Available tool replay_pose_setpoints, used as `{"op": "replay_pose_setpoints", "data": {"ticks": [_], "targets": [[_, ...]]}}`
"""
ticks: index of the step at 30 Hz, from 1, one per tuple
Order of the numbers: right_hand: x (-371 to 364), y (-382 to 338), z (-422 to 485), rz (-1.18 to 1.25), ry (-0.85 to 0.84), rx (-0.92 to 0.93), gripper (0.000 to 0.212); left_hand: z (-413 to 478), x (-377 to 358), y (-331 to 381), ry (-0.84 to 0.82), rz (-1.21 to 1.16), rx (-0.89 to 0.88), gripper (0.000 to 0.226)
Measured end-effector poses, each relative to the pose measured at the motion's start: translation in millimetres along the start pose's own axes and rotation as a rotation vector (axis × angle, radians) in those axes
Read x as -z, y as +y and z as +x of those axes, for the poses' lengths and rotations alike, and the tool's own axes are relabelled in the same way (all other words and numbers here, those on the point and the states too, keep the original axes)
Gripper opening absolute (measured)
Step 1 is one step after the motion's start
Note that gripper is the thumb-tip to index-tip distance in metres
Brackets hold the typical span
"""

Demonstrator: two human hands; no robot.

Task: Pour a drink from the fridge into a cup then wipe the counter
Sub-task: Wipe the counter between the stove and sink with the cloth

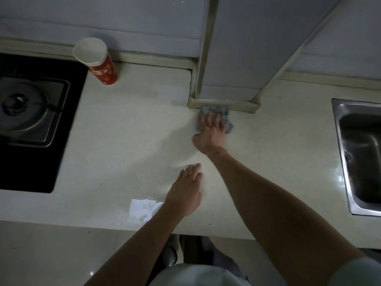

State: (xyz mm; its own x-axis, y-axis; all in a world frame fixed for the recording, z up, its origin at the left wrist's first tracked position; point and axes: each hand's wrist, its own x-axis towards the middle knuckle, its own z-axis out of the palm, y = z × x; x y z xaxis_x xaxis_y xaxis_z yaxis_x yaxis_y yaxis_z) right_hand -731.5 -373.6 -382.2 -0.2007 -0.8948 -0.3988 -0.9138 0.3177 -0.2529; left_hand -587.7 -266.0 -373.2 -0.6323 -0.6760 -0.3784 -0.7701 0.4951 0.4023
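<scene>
While flat on cloth (226, 114), right grip (210, 131) wide open; left grip (185, 190) empty.

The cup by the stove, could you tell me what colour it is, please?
The cup is red outside with pale markings, white inside; head view.

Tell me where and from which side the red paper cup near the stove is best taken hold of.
Best wrap the grip round the cup at its red side wall, about mid-height, coming from the front right. It stands upright, mouth open, so a side hold should keep it level. The stove lies to its left, the wall ledge behind; the counter stretches in front.
</scene>
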Motion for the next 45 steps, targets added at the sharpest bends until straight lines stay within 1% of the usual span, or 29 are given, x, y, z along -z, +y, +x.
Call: {"op": "replay_pose_setpoints", "data": {"ticks": [4, 6, 7, 9, 11, 14, 16, 18, 20, 21, 22, 24, 26, 29, 32, 34, 36, 39, 41, 43, 45], "targets": [[-19, -53, 3, -0.108, -0.027, 0.209, 0.080, 3, -2, -8, -0.007, 0.062, -0.087, 0.057], [-22, -50, 2, -0.146, -0.011, 0.268, 0.079, 5, -1, -10, 0.001, 0.004, -0.081, 0.055], [-21, -41, 1, -0.161, 0.009, 0.307, 0.079, 5, 1, -11, 0.000, -0.034, -0.070, 0.056], [-16, -12, -3, -0.170, 0.053, 0.358, 0.078, 5, 1, -13, -0.015, -0.036, -0.090, 0.057], [-10, 30, -12, -0.136, 0.085, 0.283, 0.075, 3, 3, -13, -0.040, -0.038, -0.097, 0.057], [1, 100, -33, -0.092, 0.118, 0.060, 0.074, 2, 8, -10, -0.032, -0.038, -0.090, 0.056], [6, 123, -42, -0.059, 0.124, -0.080, 0.072, 0, 12, -7, -0.014, -0.024, -0.093, 0.055], [5, 117, -38, 0.016, 0.140, -0.226, 0.067, -6, 12, -8, 0.021, -0.036, -0.085, 0.055], [-1, 90, -31, 0.094, 0.136, -0.363, 0.074, -16, 9, -11, 0.015, -0.052, -0.043, 0.055], [-5, 73, -28, 0.115, 0.127, -0.383, 0.077, -22, 7, -11, -0.001, -0.048, -0.027, 0.055], [-8, 55, -27, 0.125, 0.124, -0.360, 0.079, -28, 5, -12, -0.018, -0.037, -0.020, 0.055], [-18, 20, -31, 0.112, 0.126, -0.245, 0.079, -36, 0, -15, -0.021, -0.017, -0.010, 0.055], [-31, -19, -40, 0.059, 0.112, -0.080, 0.080, -38, -5, -16, 0.002, 0.003, 0.008, 0.056], [-55, -58, -57, -0.051, 0.032, 0.184, 0.081, -41, -6, -13, 0.003, 0.046, 0.036, 0.050], [-53, -45, -61, -0.126, 0.016, 0.335, 0.076, -44, -7, -13, 0.036, 0.028, 0.035, 0.049], [-45, -16, -59, -0.140, 0.047, 0.379, 0.072, -47, -5, -14, 0.046, 0.023, -0.003, 0.053], [-38, 23, -63, -0.109, 0.087, 0.291, 0.068, -49, -5, -16, 0.041, 0.004, -0.001, 0.053], [-28, 93, -76, -0.069, 0.158, 0.066, 0.067, -53, -6, -17, 0.058, 0.058, -0.012, 0.051], [-21, 125, -84, -0.045, 0.183, -0.074, 0.066, -57, -9, -15, 0.052, 0.062, 0.001, 0.049], [-21, 128, -85, -0.019, 0.185, -0.230, 0.067, -60, -14, -12, 0.078, 0.046, 0.006, 0.048], [-26, 105, -81, 0.032, 0.171, -0.379, 0.072, -62, -15, -6, 0.090, 0.009, 0.021, 0.046]]}}
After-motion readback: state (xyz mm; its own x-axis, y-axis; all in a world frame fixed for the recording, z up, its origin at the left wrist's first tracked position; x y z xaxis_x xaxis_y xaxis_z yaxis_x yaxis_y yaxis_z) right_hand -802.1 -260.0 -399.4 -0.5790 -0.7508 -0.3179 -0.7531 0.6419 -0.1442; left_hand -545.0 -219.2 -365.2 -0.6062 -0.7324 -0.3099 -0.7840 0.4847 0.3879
